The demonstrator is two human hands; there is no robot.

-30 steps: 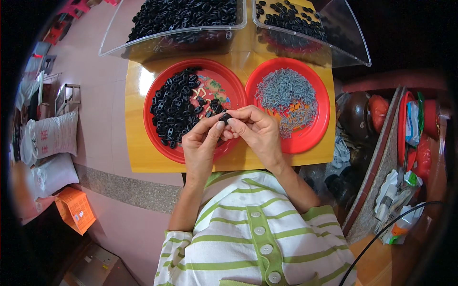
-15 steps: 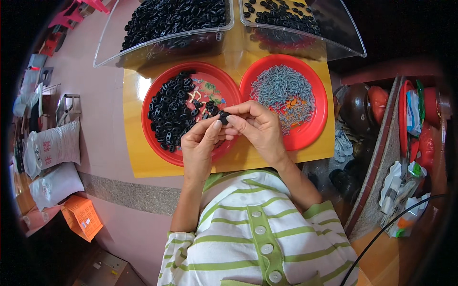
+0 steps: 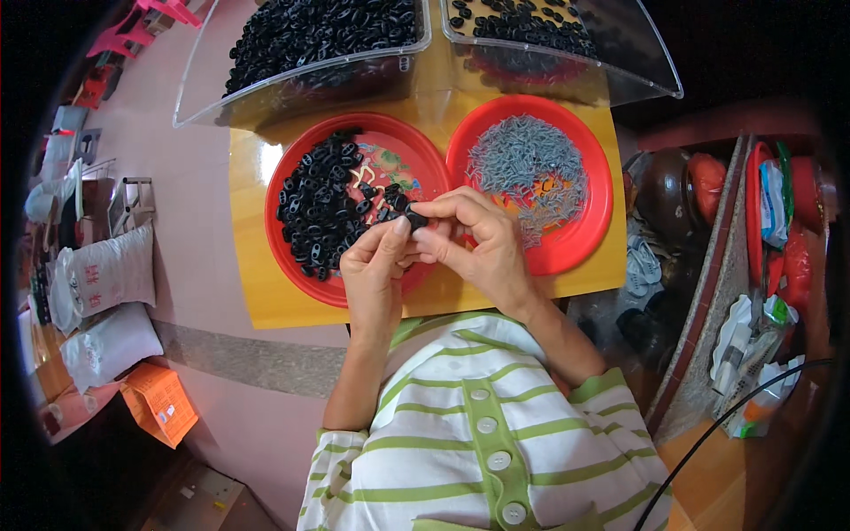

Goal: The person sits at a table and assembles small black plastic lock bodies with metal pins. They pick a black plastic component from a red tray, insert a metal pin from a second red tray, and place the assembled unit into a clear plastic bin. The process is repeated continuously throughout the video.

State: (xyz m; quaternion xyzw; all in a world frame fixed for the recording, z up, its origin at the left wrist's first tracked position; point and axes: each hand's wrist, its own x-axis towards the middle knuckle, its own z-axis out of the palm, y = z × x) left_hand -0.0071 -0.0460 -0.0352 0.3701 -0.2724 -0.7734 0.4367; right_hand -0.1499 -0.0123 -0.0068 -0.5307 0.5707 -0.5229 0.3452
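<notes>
A small black oval plastic part (image 3: 414, 218) is pinched at the fingertips of both hands, over the gap between two red plates. My left hand (image 3: 376, 261) grips its near left side with thumb and forefinger. From the right, my right hand (image 3: 478, 243) closes on the same part, its other fingers curled under. Below and left lies a red plate (image 3: 425, 146) with a heap of black oval two-holed parts (image 3: 314, 203) and a few pale curved pieces (image 3: 365, 173). The right red plate (image 3: 600, 190) bears many small grey screws (image 3: 527, 159).
Two clear plastic bins stand at the back, the left bin (image 3: 310, 64) heaped with black parts, the right bin (image 3: 558, 66) holding fewer. Everything rests on a yellow tabletop (image 3: 252, 283). White sacks (image 3: 111, 270) and an orange basket (image 3: 159, 403) are on the floor at left.
The black part stays between both hands' fingertips. My right fingers have shifted slightly around it, and the whole view has moved a little.
</notes>
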